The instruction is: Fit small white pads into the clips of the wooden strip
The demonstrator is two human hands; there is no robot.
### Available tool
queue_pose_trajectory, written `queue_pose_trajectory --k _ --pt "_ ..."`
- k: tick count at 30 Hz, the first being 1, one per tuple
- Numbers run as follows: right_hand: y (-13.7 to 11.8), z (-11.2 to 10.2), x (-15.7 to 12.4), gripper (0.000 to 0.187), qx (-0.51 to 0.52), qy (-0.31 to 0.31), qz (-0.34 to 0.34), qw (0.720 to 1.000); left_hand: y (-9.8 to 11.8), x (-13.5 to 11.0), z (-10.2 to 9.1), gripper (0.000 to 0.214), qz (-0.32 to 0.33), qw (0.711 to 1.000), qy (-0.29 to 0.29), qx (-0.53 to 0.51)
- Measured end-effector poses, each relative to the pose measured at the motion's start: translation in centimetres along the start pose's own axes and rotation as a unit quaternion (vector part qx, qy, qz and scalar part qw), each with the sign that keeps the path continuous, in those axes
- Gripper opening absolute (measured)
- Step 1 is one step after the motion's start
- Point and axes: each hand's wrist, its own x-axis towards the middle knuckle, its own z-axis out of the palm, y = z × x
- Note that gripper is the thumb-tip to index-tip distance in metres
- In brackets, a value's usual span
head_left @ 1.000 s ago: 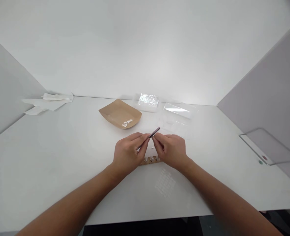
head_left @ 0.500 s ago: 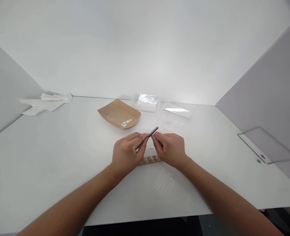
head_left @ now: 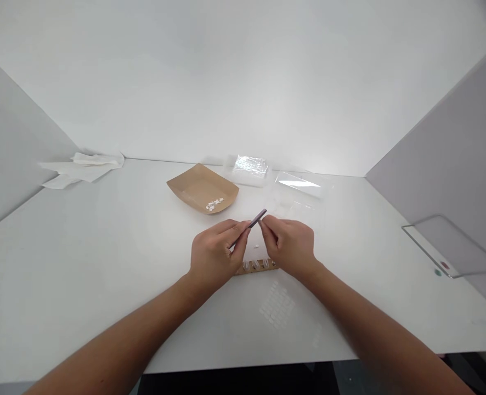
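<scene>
In my left hand (head_left: 218,248) is a thin, dark nail file (head_left: 258,217), pinched between thumb and fingers and tilted up to the right. My right hand (head_left: 290,244) is closed in a pinch beside the file's upper end; whatever lies between its fingertips is too small to make out. Below both hands, a brown strip (head_left: 249,269) carries several clear, nail-shaped pieces (head_left: 256,264), its left end partly covered by my left hand. One tiny white piece (head_left: 256,246) lies on the table between my hands. Closer to me lies a clear sheet with rows of small tabs (head_left: 276,306).
A brown paper tray (head_left: 193,184) holds several small white bits (head_left: 214,205). Behind my hands are a clear plastic packet (head_left: 249,169) and a clear plastic case (head_left: 298,185). White tissues (head_left: 82,167) lie at the back left, and a wire-framed stand (head_left: 428,252) leans at the right wall.
My right hand has shifted slightly right, widening the gap between the hands. The left hand keeps its grip on the file. The whole view has moved a little.
</scene>
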Motion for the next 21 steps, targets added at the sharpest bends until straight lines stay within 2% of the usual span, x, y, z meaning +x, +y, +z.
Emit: queue_pose_trajectory --k 5,9,13,17,21 --pt "-0.14 -0.11 0.00 0.042 -0.001 0.018 0.030 0.999 0.11 0.10 -0.10 0.019 0.016 1.000 0.022 0.009" --pt "-0.27 -0.22 -0.01 0.041 0.016 -0.013 -0.002 1.000 0.15 0.12 -0.18 0.018 0.013 1.000 0.017 0.008" --pt "-0.29 -0.38 0.15 0.043 0.011 0.028 0.039 0.999 0.34 0.21 -0.23 0.019 0.017 1.000 0.024 0.012" --pt "-0.21 -0.41 0.12 0.043 0.031 -0.003 0.009 0.999 0.46 0.19 -0.31 0.020 0.010 1.000 0.006 0.007" --pt "0.05 -0.35 0.13 0.044 0.001 0.024 0.048 0.999 0.43 0.01 -0.32 0.021 0.002 1.000 0.003 0.010"
